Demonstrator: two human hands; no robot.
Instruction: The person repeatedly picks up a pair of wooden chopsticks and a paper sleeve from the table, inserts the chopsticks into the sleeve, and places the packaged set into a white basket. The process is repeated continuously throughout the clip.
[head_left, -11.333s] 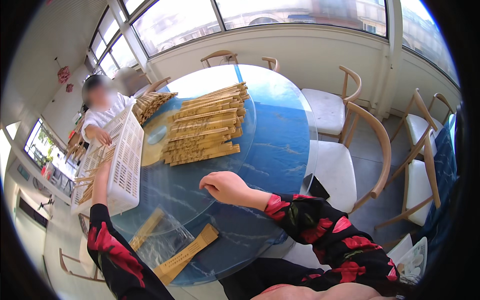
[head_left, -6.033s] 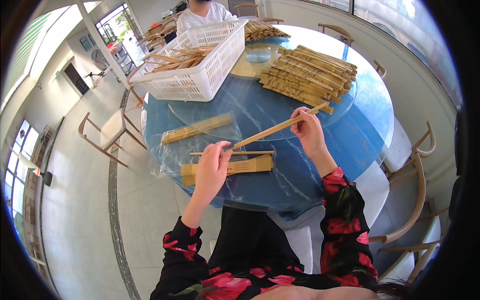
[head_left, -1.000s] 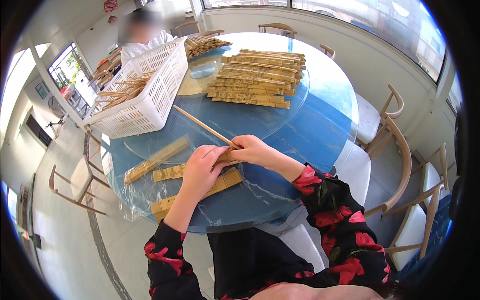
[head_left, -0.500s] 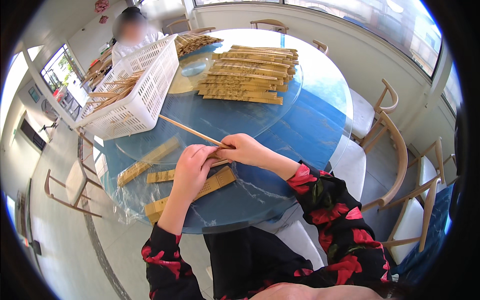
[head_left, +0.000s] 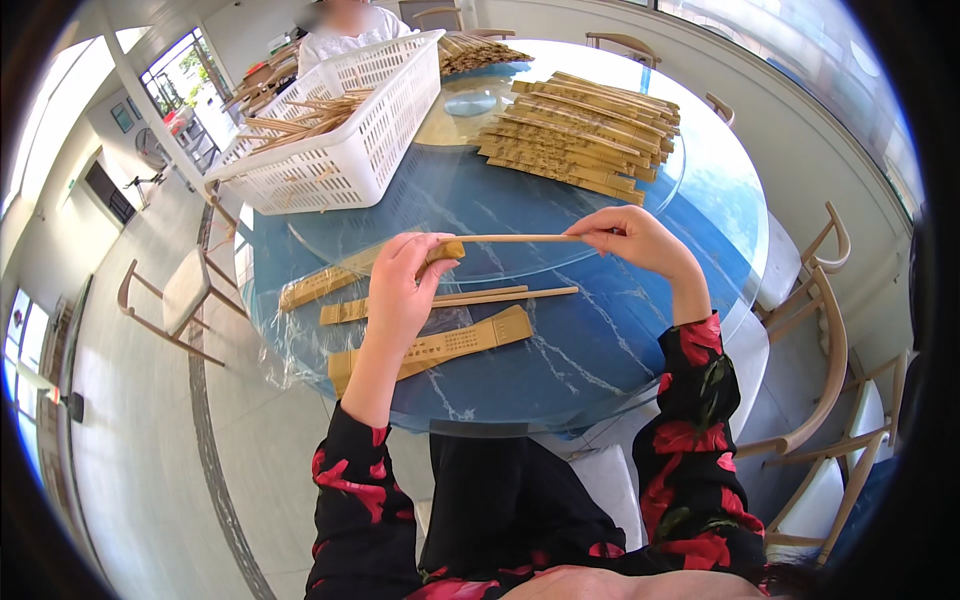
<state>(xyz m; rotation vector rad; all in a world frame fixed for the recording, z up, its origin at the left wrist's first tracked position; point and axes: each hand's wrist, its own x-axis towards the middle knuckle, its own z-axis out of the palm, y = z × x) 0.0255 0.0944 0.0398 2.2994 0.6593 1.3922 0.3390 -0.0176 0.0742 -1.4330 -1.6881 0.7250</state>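
My left hand (head_left: 408, 265) is closed round a brown paper chopstick sleeve (head_left: 446, 252), its open end facing right. Between my hands a pair of wooden chopsticks (head_left: 515, 238) lies almost level, left ends at the sleeve's mouth; how deep they sit inside is hidden by my fingers. My right hand (head_left: 635, 240) pinches their right ends. Below, on the table, two more chopsticks (head_left: 535, 294) lie side by side, by another paper sleeve (head_left: 345, 311). Nearer me rests a wider printed sleeve (head_left: 465, 343), partly behind my left forearm.
A white slotted basket (head_left: 385, 150) holding loose chopsticks stands at the back left of the round glass-topped table (head_left: 600, 350). Filled-looking sleeves (head_left: 580, 130) are piled behind my right hand. A person (head_left: 345, 35) sits beyond the basket. Wooden chairs (head_left: 815, 370) surround the table.
My right hand has moved right, away from the left. The chopsticks, formerly slanting up to the left, now span level between my hands. The view has shifted, too.
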